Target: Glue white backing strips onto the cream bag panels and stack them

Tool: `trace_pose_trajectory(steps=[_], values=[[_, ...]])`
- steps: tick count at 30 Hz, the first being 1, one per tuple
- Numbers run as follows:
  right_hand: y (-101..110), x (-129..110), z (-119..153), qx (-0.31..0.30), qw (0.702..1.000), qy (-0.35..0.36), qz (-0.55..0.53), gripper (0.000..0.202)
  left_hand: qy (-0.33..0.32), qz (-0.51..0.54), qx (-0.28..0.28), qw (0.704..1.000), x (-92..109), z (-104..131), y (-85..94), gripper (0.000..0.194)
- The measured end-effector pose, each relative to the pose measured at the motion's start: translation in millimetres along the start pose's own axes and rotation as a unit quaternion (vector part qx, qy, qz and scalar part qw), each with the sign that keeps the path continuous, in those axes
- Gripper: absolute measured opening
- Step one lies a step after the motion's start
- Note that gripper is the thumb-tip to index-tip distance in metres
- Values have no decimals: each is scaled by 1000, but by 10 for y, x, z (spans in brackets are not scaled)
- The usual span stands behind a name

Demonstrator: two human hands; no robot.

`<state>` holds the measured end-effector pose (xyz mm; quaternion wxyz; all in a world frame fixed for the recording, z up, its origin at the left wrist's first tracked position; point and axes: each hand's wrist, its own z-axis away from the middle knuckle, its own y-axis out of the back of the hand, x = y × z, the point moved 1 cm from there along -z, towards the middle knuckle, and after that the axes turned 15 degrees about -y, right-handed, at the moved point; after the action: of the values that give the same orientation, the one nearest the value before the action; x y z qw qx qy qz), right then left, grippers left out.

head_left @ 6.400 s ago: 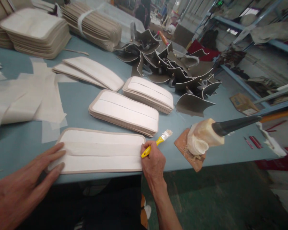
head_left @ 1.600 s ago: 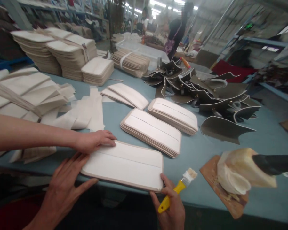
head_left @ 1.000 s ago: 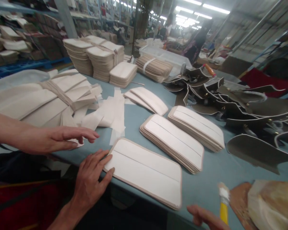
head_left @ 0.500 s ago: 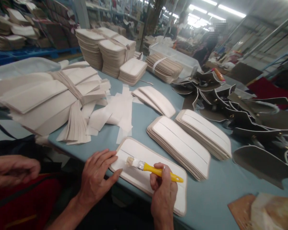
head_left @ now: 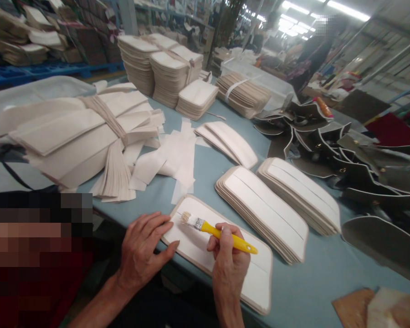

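A person's two bare hands worked at the near edge of a blue-green counter (head_left: 321, 278). The right hand (head_left: 229, 259) was curled around the yellow handle of a paintbrush (head_left: 220, 234), thumb on top, with the pale bristles pointing left. The left hand (head_left: 148, 248) lay palm down, fingers loosely extended and thumb apart, its fingertips resting on the left end of a white panel (head_left: 201, 246) without grasping anything else. That panel, round-cornered and bordered in beige, lay flat at the counter's front edge, directly beneath the brush; whether the bristles touched it could not be told. At the lower right, a brown board (head_left: 353, 305) lay partly under a cream-coloured object (head_left: 396, 307), cut off by the frame. Just beyond the panel sat two neat stacks side by side, a nearer stack (head_left: 263, 209) and a farther stack (head_left: 300, 193), each topped with a lined white face. To their left were loose pale strips (head_left: 181, 152) and a large tied bundle (head_left: 75, 127); to their right, dark white-edged pieces (head_left: 379, 241). Farther back stood tall tied stacks (head_left: 171, 68), a banded bundle (head_left: 244, 93) and a clear bin (head_left: 276, 79), with a blue pallet (head_left: 7, 79) beyond, at the upper left.
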<state>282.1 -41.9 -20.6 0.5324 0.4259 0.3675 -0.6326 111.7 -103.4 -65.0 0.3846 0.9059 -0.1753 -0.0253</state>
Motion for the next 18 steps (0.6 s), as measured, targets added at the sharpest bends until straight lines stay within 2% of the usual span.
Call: trace_pose_trajectory(steps=[6, 11, 15, 18], values=[[-126, 32, -24, -31, 993, 51, 97, 41, -4, 12, -5, 1000, -18, -23, 33, 25], [-121, 43, -19, -29, 975, 105, 192, 34, 3, 17, -18, 1000, -21, -24, 41, 22], [7, -43, 8, -9, 963, 134, 232, 32, -1, 9, -25, 1000, -20, -25, 39, 22], [232, -110, 20, 7, 961, 120, 249, 35, -9, 7, -35, 999, -36, -26, 37, 23]])
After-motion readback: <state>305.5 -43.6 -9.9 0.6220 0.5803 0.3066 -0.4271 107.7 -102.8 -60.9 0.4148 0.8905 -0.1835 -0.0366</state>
